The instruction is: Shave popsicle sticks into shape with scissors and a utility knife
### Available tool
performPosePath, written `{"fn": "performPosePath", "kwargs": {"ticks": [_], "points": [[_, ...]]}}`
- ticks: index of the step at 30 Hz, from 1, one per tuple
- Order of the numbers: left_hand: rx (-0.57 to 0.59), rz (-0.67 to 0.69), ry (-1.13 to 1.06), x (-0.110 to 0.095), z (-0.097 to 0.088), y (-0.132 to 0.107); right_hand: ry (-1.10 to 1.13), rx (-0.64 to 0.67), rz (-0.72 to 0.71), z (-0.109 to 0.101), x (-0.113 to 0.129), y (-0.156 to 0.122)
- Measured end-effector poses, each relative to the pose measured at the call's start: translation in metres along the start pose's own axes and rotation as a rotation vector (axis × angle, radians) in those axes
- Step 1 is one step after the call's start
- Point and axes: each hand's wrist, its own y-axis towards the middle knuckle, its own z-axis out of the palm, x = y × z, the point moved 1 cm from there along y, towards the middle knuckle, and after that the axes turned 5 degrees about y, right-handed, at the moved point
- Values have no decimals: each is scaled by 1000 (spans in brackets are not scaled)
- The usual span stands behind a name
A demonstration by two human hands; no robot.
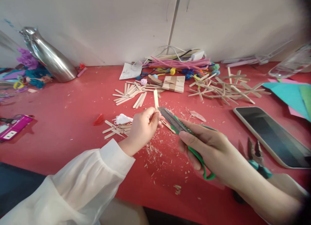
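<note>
My left hand is closed on a wooden craft stick that stands upright out of its fingers. My right hand grips a green utility knife, whose blade tip meets the stick just above my left fingers. Wood shavings lie scattered on the red table below both hands. A small heap of cut sticks lies just left of my left hand.
More craft sticks and a tangle of them lie further back, with pipe cleaners. A phone and pliers lie at right, a steel jug at back left, a pink tool at left.
</note>
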Motion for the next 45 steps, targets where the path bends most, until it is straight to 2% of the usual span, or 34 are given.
{"fn": "performPosePath", "kwargs": {"ticks": [4,7,13,16,18,21,27,30,32,34,38,42,45], "points": [[9,-65,-97,1,2,2,91,28,42,-2,2,1],[34,-76,-145,2,2,3,-119,-26,-60,-5,2,0],[57,-84,-135,2,2,1,-609,-155,-376,-7,-1,-1],[55,-85,-129,0,2,1,-726,-222,-480,-6,-4,-1],[51,-79,-123,0,1,1,-717,-241,-485,-5,-6,-1],[31,-42,-47,0,1,0,-522,-182,-330,-4,-8,0],[-22,64,206,-1,-2,-1,92,-34,72,-2,-3,0],[-25,62,230,1,-2,1,313,-21,237,-4,2,2],[7,21,164,4,-2,2,356,-1,290,-6,3,4],[68,-53,17,6,-2,4,302,-8,247,-9,3,6],[195,-226,-236,8,-8,8,-16,-129,-7,-14,-3,6],[243,-299,-214,7,-16,9,-430,-368,-186,-14,-8,2],[231,-239,-130,7,-19,9,-602,-409,-262,-13,-9,0]]}}
